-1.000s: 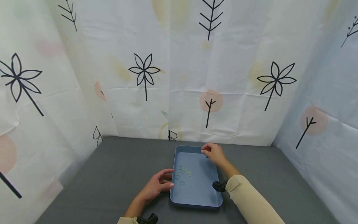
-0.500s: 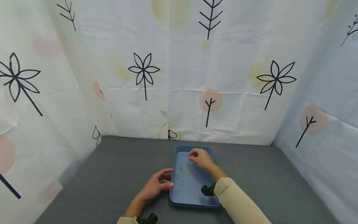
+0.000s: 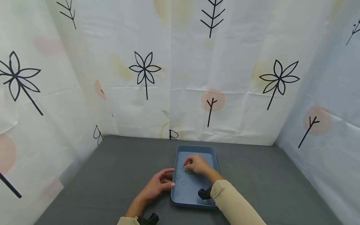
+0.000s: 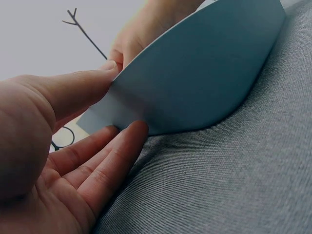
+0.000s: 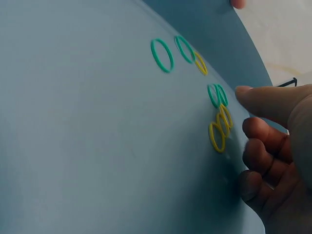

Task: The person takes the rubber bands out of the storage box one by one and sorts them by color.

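A shallow blue tray (image 3: 194, 148) lies on the grey table and holds several thin rings that look like rubber bands. In the right wrist view, green bands (image 5: 162, 68) and yellow bands (image 5: 217, 149) are loosely grouped near one wall, some overlapping. My left hand (image 3: 157, 186) rests against the tray's left side, its thumb at the rim and its fingertips on the outer wall (image 4: 195, 73). Over the tray, my right hand (image 3: 198, 164) hovers beside the bands with fingers bent and thumb apart from the visible fingers; no band shows in it. Its index fingertip is hidden in the right wrist view.
The grey cloth-covered table (image 3: 132, 162) extends on both sides of the tray. White patterned sheets (image 3: 182, 78) enclose the back and sides. A black wrist device (image 3: 204, 193) on my right arm hangs over the tray's near right part.
My right hand has moved from the tray's far right edge leftward and nearer, down to the bands. My left hand has stayed at the tray's left side.
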A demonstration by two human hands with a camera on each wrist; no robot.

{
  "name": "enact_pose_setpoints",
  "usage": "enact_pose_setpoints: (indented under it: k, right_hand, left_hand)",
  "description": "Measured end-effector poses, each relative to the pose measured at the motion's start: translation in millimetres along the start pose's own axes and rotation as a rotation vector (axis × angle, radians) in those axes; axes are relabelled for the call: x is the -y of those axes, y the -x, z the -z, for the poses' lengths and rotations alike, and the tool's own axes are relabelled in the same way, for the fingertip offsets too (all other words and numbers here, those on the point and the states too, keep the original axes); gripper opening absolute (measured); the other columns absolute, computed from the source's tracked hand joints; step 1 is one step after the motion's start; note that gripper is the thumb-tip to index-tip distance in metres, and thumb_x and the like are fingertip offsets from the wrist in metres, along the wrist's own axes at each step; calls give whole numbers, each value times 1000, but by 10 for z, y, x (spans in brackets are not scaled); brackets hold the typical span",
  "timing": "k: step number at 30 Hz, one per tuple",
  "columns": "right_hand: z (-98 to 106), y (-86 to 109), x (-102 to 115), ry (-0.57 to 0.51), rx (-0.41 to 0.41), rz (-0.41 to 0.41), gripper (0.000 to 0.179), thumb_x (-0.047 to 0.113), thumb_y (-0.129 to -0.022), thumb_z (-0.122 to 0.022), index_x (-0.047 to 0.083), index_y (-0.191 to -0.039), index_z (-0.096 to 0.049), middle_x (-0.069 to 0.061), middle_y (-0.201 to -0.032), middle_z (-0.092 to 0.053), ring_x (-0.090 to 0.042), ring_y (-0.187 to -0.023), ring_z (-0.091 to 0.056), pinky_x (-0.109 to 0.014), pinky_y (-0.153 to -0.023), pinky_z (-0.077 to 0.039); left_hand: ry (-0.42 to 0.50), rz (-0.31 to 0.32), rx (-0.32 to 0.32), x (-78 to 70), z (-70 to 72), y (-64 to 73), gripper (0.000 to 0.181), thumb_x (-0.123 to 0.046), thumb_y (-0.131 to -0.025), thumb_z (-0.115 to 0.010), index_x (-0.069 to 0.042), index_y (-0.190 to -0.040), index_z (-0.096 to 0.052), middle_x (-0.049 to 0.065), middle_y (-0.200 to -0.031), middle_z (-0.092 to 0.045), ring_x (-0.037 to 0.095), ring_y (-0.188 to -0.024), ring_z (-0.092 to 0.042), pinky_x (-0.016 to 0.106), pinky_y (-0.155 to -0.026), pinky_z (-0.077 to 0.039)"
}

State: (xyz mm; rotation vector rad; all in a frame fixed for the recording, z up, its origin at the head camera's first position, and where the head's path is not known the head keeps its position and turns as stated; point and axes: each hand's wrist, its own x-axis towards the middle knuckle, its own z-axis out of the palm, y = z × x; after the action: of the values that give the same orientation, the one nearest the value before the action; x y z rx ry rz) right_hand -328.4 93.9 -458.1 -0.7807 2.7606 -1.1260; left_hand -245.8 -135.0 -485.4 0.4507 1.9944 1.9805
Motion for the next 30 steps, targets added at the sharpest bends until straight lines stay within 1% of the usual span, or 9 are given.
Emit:
enact_pose_setpoints:
  k: [6,13,15,23,30]
  right_hand:
    - [-72,-11,12,1,6,-1,6,1,-81,-74,3,-85,-70,6,-61,-52,-8,-55,-46,-23,-51,-38]
    - [-112,-28,33,73,30,-39,7,6,-81,-75,9,-80,-69,7,-64,-52,-7,-56,-45,-23,-51,-36]
    - [-117,-28,45,82,30,-32,8,6,-81,-76,9,-79,-68,7,-64,-52,-8,-56,-44,-24,-52,-36]
    - [-148,-24,45,111,12,-53,10,6,-80,-76,9,-77,-67,7,-61,-52,-8,-54,-45,-24,-51,-36]
    - [-141,-19,30,109,-4,-42,11,6,-80,-75,10,-74,-67,7,-62,-54,-8,-56,-46,-25,-52,-38]
  left_hand:
    - [2,1,4,6,1,-6,59,-6,-91,-68,1,-143,-42,28,-129,-51,29,-102,-62,41,-80,-55]
    - [6,0,-1,21,5,-10,58,-6,-91,-68,0,-143,-42,28,-129,-50,27,-102,-62,41,-81,-55]
    - [4,-2,-1,22,2,-9,58,-6,-91,-68,0,-143,-43,28,-129,-50,27,-102,-62,41,-81,-55]
    - [0,-6,13,32,2,-10,58,-7,-92,-67,0,-144,-41,29,-131,-49,30,-104,-61,43,-82,-55]
    - [-1,-10,10,29,-4,-10,58,-7,-92,-66,0,-144,-40,30,-131,-49,31,-104,-61,43,-81,-55]
